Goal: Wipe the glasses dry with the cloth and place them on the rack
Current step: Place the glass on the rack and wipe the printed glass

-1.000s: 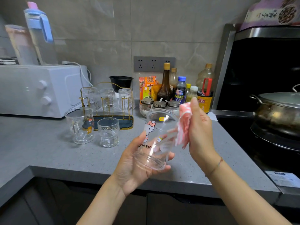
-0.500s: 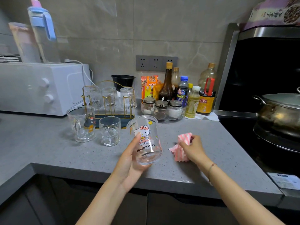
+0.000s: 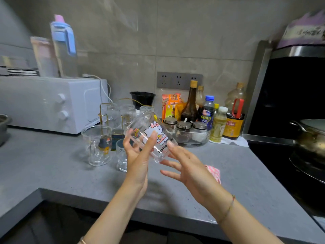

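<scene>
**Printed glass heading for the rack**

The left hand (image 3: 139, 155) is holding the printed glass (image 3: 151, 136) in the air above the counter (image 3: 52, 169), thumb on the cartoon face and fingers curling behind the wall, so its grip is wrapping the glass; the glass is tilting, mouth up toward the rack (image 3: 112, 117), probably on its way to being racked. The right hand (image 3: 190, 166) is hovering at the base, its grip wide and holding nothing, one fingertip seemingly touching the glass, likely steadying it; the cloth (image 3: 213, 171) is lying crumpled on the counter just behind that hand, suggesting the wiping of this glass is finished. A handled mug (image 3: 97, 145) and a small tumbler (image 3: 121, 155) are standing before the rack, apparently waiting. The grey speckled counter is running along a tiled wall, carrying a white oven (image 3: 52, 104) at the left and bottles (image 3: 207, 113) beside the stove, where a pot (image 3: 309, 136) is sitting.
</scene>
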`<act>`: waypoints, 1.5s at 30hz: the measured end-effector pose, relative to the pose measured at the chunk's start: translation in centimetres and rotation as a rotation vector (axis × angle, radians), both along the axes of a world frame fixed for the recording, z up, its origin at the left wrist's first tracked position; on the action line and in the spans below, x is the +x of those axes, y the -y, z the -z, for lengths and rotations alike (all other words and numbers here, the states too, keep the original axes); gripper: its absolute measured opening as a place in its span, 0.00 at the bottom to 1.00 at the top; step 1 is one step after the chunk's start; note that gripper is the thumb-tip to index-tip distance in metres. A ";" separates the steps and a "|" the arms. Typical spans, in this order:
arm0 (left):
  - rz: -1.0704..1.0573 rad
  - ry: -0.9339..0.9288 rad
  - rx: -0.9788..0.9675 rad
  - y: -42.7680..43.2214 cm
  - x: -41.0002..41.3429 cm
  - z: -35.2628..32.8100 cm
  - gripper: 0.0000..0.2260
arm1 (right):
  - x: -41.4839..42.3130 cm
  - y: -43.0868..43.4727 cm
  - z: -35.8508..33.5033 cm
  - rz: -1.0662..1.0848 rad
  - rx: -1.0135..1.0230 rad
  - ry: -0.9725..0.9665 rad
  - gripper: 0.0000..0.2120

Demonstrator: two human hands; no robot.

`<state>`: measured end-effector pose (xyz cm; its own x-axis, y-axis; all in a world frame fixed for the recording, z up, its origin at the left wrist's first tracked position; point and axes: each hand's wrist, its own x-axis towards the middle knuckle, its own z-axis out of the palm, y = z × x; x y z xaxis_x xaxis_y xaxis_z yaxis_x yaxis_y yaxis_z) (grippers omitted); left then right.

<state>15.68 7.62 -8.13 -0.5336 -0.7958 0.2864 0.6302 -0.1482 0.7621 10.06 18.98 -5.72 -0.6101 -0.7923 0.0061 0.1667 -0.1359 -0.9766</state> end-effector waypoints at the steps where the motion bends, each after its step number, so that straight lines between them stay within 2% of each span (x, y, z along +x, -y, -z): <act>1: -0.033 0.016 -0.020 0.3 -0.1 -0.2 0.43 | 0.0 0.8 0.0 0.023 -0.028 0.037 0.39; 4: -0.079 0.063 -0.061 1.7 -0.9 -0.4 0.38 | -0.6 2.8 0.1 0.063 -0.130 0.142 0.35; 7: -0.103 0.143 -0.155 3.6 -1.4 -1.3 0.40 | -1.8 4.5 -0.4 0.052 -0.239 0.202 0.32; 9: -0.107 0.274 -0.286 4.8 -1.4 -2.0 0.44 | -3.1 5.3 -1.3 0.051 -0.272 0.167 0.31; 11: -0.113 0.422 -0.452 6.5 -1.1 -2.4 0.41 | -4.6 5.9 -2.9 0.072 -0.274 0.074 0.30; 13: -0.197 0.615 -0.615 8.7 -0.7 -1.9 0.38 | -6.5 6.5 -4.9 0.136 -0.232 -0.123 0.31; 15: -0.304 0.812 -0.805 11.2 -0.9 -0.9 0.36 | -8.4 7.4 -7.1 0.230 -0.132 -0.444 0.34; 17: -0.309 0.979 -0.945 12.8 -1.5 0.2 0.34 | -10.0 8.3 -9.2 0.291 -0.028 -0.727 0.33; 20: -0.275 1.166 -1.030 13.8 -2.4 1.2 0.29 | -11.7 10.4 -11.0 0.238 0.090 -1.045 0.34; 22: -0.319 1.239 -1.069 13.8 -2.5 1.3 0.28 | -12.4 11.6 -11.6 0.191 0.150 -1.145 0.35; 25: -0.365 1.286 -1.106 13.7 -2.5 1.5 0.27 | -13.1 13.1 -12.2 0.125 0.222 -1.214 0.35; 30: -0.422 1.254 -1.116 13.7 -2.7 1.7 0.22 | -13.3 15.6 -11.5 -0.006 0.300 -1.241 0.34; 45: -0.428 1.261 -1.111 14.1 -3.0 1.9 0.22 | -13.3 18.9 -8.3 -0.109 0.442 -1.205 0.31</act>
